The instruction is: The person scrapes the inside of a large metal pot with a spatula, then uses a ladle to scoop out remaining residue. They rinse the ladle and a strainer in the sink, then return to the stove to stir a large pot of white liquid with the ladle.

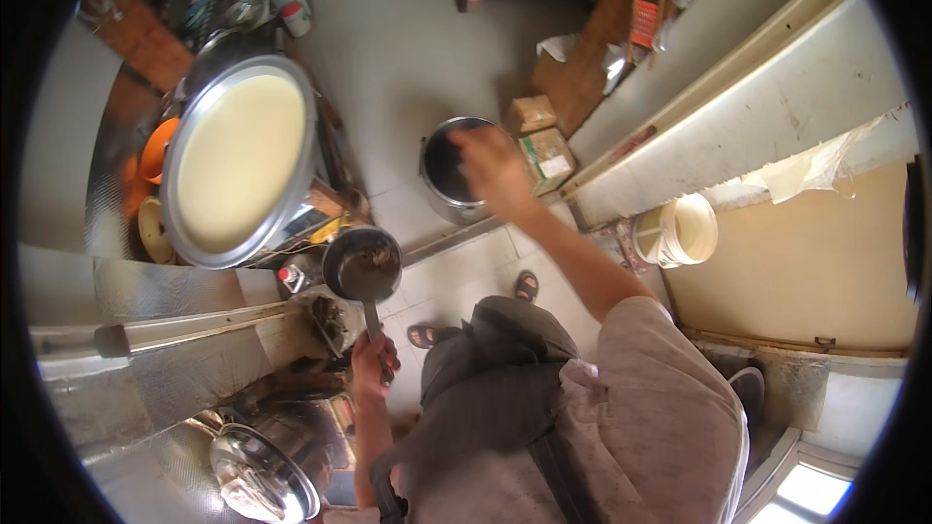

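Observation:
My left hand grips the handle of a dark metal long-handled pan, held level in front of me. Some brownish matter shows inside its bowl. Blurred by motion, my right hand is stretched forward over the rim of a tall metal pot on the floor. The pot's inside looks dark, and its contents cannot be made out. Whether my right fingers hold anything is unclear. To the left is a wide aluminium basin of pale cream-coloured liquid.
Cardboard boxes stand right of the pot. A white plastic bucket is beside the doorway on the right. An orange container is behind the basin. Lower left, a shiny metal bowl holds a crumpled pale item. A raised threshold crosses the floor.

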A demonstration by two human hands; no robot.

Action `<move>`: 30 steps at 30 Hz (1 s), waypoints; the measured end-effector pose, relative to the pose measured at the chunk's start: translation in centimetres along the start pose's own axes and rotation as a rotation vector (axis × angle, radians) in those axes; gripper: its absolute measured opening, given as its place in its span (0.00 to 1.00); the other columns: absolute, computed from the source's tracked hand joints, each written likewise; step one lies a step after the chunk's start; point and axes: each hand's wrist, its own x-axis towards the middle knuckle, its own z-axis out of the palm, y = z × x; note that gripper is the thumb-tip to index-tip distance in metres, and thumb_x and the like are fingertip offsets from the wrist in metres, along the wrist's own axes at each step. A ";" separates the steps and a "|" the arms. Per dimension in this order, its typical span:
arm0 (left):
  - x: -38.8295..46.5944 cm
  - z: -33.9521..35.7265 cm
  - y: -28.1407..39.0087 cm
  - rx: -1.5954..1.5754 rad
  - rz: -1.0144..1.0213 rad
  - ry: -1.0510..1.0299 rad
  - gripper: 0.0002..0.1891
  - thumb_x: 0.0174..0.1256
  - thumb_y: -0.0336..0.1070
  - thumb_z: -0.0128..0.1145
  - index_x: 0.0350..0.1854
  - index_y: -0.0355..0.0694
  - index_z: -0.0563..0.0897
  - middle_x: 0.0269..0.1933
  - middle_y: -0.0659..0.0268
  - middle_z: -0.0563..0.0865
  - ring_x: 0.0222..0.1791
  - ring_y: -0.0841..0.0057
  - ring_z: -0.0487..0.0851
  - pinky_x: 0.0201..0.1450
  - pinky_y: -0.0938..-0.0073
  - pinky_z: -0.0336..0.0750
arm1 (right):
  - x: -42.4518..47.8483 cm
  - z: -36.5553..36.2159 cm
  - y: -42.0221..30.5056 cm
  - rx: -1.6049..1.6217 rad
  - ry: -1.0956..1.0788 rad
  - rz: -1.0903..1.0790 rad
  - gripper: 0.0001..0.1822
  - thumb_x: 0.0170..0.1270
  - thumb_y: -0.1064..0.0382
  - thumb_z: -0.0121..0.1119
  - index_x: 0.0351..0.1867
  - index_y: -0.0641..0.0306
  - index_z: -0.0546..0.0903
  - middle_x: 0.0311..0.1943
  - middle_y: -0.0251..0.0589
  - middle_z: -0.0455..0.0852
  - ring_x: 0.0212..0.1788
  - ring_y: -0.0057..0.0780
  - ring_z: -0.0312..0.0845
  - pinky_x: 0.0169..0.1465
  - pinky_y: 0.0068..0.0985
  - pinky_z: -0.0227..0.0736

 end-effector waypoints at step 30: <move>34.4 45.7 0.3 0.070 -0.037 -0.211 0.08 0.60 0.27 0.54 0.40 0.42 0.72 0.27 0.65 0.77 0.19 0.80 0.72 0.18 0.76 0.66 | 12.2 -46.4 25.7 -0.749 0.672 0.057 0.31 0.63 0.58 0.69 0.64 0.68 0.72 0.53 0.46 0.78 0.49 0.30 0.77 0.50 0.29 0.76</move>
